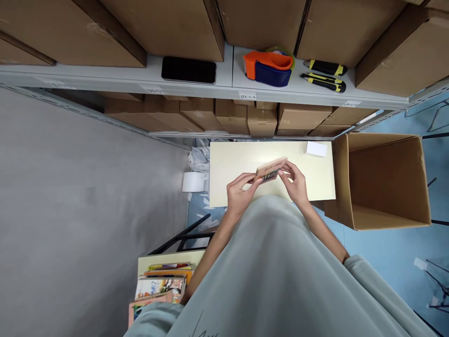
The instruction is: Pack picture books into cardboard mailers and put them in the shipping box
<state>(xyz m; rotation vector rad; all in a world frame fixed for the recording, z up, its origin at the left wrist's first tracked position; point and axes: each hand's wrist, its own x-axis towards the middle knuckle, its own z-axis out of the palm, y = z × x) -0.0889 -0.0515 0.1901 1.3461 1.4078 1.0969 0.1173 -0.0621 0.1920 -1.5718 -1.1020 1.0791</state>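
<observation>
Above the pale yellow table (231, 161), both hands grip a small pinkish book (271, 169) with dark printing on its cover, tilted toward me. The fingers of my left hand (241, 191) pinch its left end, thumb along the lower edge. At the other end, the thumb and fingers of my right hand (293, 182) close on its right edge. Near the table's back right corner lies a small white box (316, 149). My fingers partly cover the book, and its title is too small to read.
An open cardboard box (387, 182) stands right of the table. The shelf ahead holds brown cartons, a black phone (188, 70), an orange and blue tape dispenser (268, 68) and two cutters (324, 75). Lower left are stacked books (161, 286); a white roll (193, 181) sits beside the grey wall.
</observation>
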